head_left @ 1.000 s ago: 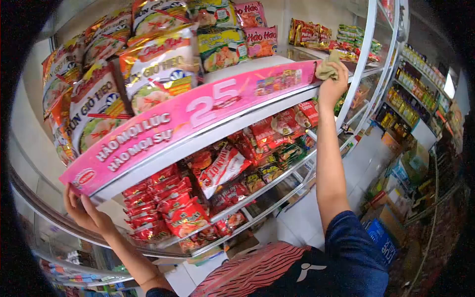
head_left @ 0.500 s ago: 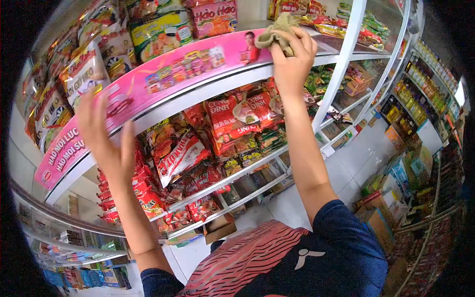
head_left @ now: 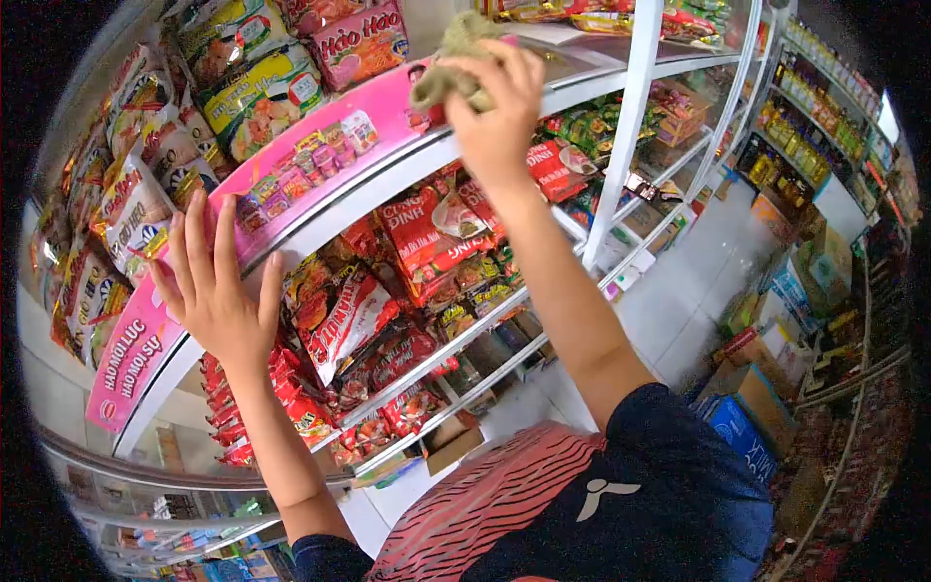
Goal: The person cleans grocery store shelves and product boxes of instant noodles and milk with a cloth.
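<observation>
A crumpled, olive-coloured cloth (head_left: 454, 70) is bunched under the fingers of my right hand (head_left: 497, 116), at the right end of a pink printed strip (head_left: 281, 189). That strip runs along the front edge of a shelf. Spread across its left part, my left hand (head_left: 218, 286) has its fingers apart and holds nothing. Behind the strip stand noodle packets, among them a pink one (head_left: 361, 47) and a yellow-green one (head_left: 260, 102). The part of the strip beneath the cloth is hidden.
Below the strip, a lower shelf holds red noodle bags (head_left: 427, 228) and a red-and-white bag (head_left: 354, 315). A white upright post (head_left: 626, 136) stands right of my right hand. Cartons (head_left: 737, 427) and bottle shelves (head_left: 800, 136) line the right side beyond the tiled floor (head_left: 669, 281).
My left hand, blurred and raised before, now lies spread on the strip. My right hand and the cloth appear further left in the view, which has itself shifted.
</observation>
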A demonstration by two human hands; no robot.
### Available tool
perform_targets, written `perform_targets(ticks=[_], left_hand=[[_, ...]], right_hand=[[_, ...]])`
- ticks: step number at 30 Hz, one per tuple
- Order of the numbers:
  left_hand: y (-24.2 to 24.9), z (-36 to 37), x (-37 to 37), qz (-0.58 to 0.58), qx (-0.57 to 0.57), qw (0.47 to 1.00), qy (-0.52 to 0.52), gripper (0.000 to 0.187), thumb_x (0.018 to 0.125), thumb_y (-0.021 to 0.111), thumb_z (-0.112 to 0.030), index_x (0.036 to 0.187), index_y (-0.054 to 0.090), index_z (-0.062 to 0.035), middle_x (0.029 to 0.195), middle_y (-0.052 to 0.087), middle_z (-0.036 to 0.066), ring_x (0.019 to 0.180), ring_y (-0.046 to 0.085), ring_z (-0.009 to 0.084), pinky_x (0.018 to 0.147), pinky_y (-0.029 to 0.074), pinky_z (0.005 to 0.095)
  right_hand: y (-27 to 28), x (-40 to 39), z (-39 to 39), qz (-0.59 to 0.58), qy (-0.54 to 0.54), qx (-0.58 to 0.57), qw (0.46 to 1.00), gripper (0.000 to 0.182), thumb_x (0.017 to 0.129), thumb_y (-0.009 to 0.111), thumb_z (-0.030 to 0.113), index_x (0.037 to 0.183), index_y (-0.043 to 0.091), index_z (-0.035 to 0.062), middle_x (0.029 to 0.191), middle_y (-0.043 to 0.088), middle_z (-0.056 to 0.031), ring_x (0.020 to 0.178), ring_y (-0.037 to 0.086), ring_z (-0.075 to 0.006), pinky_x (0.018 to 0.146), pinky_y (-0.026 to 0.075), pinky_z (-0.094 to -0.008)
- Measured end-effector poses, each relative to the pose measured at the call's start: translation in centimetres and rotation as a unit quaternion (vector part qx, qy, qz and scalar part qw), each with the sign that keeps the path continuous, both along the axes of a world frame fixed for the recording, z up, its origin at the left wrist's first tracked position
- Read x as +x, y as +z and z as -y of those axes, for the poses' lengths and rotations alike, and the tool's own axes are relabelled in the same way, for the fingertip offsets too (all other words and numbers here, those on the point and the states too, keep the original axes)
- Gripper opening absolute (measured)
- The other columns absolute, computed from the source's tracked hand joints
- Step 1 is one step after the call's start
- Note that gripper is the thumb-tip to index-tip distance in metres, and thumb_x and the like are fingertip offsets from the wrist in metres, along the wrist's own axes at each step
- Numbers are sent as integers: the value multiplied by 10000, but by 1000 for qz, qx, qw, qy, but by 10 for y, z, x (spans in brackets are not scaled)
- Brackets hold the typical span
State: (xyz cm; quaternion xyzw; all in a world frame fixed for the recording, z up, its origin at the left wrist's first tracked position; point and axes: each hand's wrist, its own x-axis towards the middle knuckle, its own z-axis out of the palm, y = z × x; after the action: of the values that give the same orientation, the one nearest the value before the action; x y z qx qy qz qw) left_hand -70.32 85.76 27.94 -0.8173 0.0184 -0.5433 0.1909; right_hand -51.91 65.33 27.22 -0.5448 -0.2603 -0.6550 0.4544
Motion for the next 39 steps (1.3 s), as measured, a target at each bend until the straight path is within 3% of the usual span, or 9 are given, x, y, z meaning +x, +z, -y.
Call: perform_targets(ticks=[5, 13, 18, 23, 29, 32, 34, 35, 39], left_hand=[[0, -2, 0, 9, -21, 1000, -12, 490, 777, 537, -392, 1208, 475, -168, 1294, 426, 16, 1227, 345, 206, 1052, 54, 404], [3, 2, -6, -9, -59, 998, -23, 469, 767, 556, -367, 1197, 487, -193, 1297, 416, -6, 1226, 342, 192, 1055, 74, 416], [2, -2, -5, 8, -56, 997, -48, 501, 777, 522, -345, 1224, 432, -138, 1288, 425, -3, 1225, 349, 174, 1054, 95, 412], [4, -4, -8, -2, -56, 997, -61, 450, 764, 509, -269, 1189, 460, -130, 1264, 447, 11, 1218, 361, 185, 1051, 113, 403], [3, 1, -6, 18, -58, 997, -37, 478, 761, 536, -370, 1171, 472, -134, 1248, 459, 7, 1205, 371, 185, 1051, 121, 407], [2, 3, -3, 33, -62, 997, -31, 481, 758, 543, -384, 1160, 480, -127, 1243, 468, 3, 1201, 379, 182, 1051, 126, 407], [1, 1, -2, 35, -56, 997, -28, 487, 755, 548, -363, 1167, 469, -117, 1252, 462, 16, 1204, 376, 197, 1044, 136, 402], [1, 1, -2, 32, -52, 998, -30, 493, 752, 553, -342, 1174, 458, -106, 1261, 456, 29, 1207, 373, 213, 1038, 146, 397], [3, 5, -7, 15, -72, 997, -29, 462, 749, 555, -321, 1150, 480, -103, 1254, 465, 30, 1204, 377, 224, 1036, 147, 401]], right_hand=[[-7, -75, -63, 89, 125, -233, 960, 259, 525, 669, 112, 771, 643, 187, 934, 551, 17, 943, 478, -213, 826, 399, -362], [0, -16, 16, -80, 2, -13, 997, 135, 596, 571, 26, 709, 605, 91, 846, 552, -43, 861, 464, -257, 784, 365, -383], [-7, -94, -80, 31, 101, -169, 980, 160, 550, 614, 180, 700, 593, 129, 881, 551, -28, 880, 470, -253, 796, 377, -387], [4, -94, -72, 55, 141, -272, 950, 214, 553, 631, 114, 763, 635, 154, 904, 560, -20, 897, 480, -256, 834, 397, -386], [-4, -6, 20, -59, 5, -55, 997, 203, 583, 553, -12, 754, 600, 86, 894, 552, -81, 914, 479, -284, 814, 393, -401], [-3, -31, -1, -18, 11, -148, 989, 211, 586, 580, 33, 786, 596, 99, 917, 544, -71, 933, 463, -274, 834, 385, -390], [-5, -52, -21, 17, 163, -253, 954, 257, 565, 609, 76, 816, 606, 129, 920, 543, -50, 945, 468, -272, 826, 399, -391], [3, -59, -20, 95, 139, -357, 919, 277, 557, 616, 83, 828, 612, 138, 920, 545, -43, 948, 471, -272, 822, 404, -393], [23, -26, 25, 91, 43, -333, 937, 332, 539, 611, 56, 861, 623, 138, 917, 549, -46, 918, 483, -271, 825, 409, -384]])
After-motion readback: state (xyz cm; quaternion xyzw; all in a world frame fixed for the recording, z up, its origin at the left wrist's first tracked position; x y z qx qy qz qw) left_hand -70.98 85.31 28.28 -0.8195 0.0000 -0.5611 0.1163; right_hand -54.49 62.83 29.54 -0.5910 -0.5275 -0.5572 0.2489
